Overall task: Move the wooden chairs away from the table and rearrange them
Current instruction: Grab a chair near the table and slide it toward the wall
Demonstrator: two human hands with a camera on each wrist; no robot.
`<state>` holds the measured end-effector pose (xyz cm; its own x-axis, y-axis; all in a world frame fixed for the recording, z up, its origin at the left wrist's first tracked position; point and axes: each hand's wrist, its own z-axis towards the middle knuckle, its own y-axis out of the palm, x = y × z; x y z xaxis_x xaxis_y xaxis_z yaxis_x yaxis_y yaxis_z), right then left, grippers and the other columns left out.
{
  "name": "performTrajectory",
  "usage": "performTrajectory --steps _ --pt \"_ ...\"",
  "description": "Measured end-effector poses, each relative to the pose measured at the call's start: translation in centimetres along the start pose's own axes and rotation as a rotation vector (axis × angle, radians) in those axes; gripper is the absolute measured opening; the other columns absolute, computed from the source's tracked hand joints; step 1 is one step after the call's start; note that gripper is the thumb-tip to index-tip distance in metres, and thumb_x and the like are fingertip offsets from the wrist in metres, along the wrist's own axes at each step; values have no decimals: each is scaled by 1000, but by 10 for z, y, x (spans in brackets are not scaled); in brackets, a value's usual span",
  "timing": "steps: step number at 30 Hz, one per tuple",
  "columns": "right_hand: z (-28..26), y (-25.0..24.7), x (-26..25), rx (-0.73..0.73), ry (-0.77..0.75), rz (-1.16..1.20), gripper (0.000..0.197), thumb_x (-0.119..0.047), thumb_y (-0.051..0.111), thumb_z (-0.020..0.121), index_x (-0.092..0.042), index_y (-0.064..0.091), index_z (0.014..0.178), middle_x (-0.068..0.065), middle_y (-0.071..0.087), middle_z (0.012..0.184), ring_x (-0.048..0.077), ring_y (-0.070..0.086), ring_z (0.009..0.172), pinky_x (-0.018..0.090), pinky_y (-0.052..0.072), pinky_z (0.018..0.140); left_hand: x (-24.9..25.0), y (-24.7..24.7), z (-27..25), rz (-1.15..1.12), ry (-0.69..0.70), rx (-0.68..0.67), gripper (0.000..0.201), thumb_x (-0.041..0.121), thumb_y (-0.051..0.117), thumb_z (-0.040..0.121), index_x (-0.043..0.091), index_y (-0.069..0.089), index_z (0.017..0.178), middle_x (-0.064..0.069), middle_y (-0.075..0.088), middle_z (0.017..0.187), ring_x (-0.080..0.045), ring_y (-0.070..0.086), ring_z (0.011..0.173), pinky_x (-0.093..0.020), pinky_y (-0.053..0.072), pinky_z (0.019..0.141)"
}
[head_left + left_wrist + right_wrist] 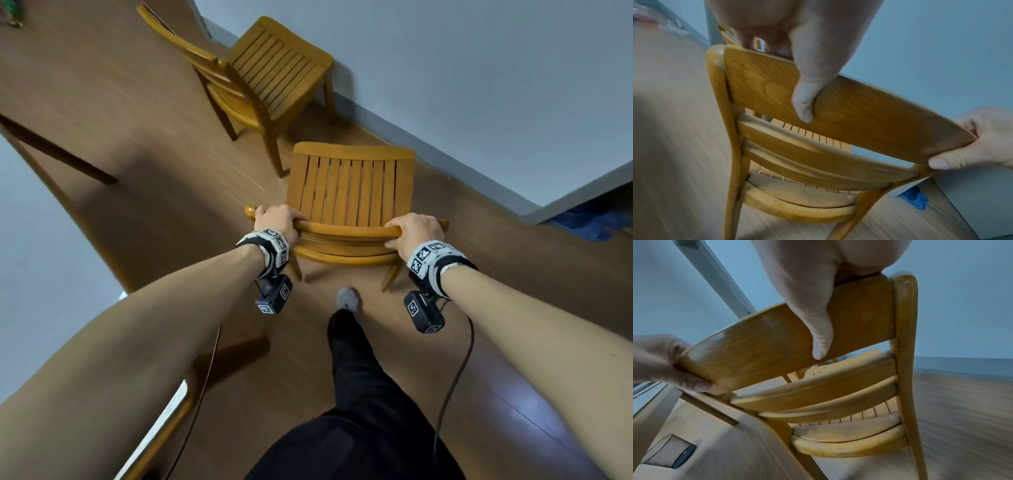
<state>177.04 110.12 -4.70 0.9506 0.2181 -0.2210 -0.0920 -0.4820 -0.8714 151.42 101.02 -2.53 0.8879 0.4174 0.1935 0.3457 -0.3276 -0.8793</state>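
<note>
Both hands hold the same chair by the top rail of its back. The left hand wraps the rail near its left end and the right hand wraps it near the right end. In each wrist view the thumb presses flat on the near face of the rail while the fingers curl over its top edge to the far side.

The relation that matters is this: the rail's long axis runs straight across from one hand to the other, and the slatted seat lies just beyond the hands, pointing away from the body. Neither hand looks nearer to the chair than the other, so the grip looks even, and a push or pull should move the chair squarely rather than swing it.

Beyond the held chair, ahead and to the left of the left hand, stands a second chair, close to the wall. The two are near but apart. The worktop's edge sits low and to the left, behind the left forearm, so the held chair appears already away from it.

Whether the chair's legs rest on the floor or are lifted cannot be told. The likely next move is setting this chair beside the other, and the front edge of the seat is the part to watch.
</note>
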Motion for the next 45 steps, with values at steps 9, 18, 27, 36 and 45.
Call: performTrajectory --steps 9,18,27,36,45 --pt "119 -66 -62 15 -50 36 31 -42 73 87 -32 71 117 -2 71 98 24 64 95 37 52 87 -28 -88 154 58 56 21 33 13 65 86 34 74 109 0 70 107 -27 56 113 -44 25 110" --pt "212 -82 -115 -13 134 167 40 -39 80 80 -35 71 120 -3 72 102 24 66 94 35 55 82 -58 -136 283 89 226 -6 28 15 66 87 37 73 103 8 66 95 -23 55 107 -48 26 109" --pt "259 -69 -162 -13 276 221 29 -18 76 84 -31 76 110 -2 72 90 23 62 85 31 51 77 -92 -152 378 164 404 -131 41 16 61 89 42 67 119 5 65 107 -23 48 113 -46 22 110" --pt "274 -37 -203 100 375 252 33 -24 72 87 -33 72 119 -2 73 103 28 62 102 35 54 87 -129 -154 412 182 488 -108 35 27 68 87 40 67 119 8 66 113 -23 47 118 -49 17 114" --pt "271 -29 -207 171 338 237 23 -24 71 88 -31 75 110 -3 73 94 27 62 97 34 52 83 -134 -158 406 197 510 -95 39 17 62 92 38 63 124 7 65 116 -21 48 123 -48 16 118"
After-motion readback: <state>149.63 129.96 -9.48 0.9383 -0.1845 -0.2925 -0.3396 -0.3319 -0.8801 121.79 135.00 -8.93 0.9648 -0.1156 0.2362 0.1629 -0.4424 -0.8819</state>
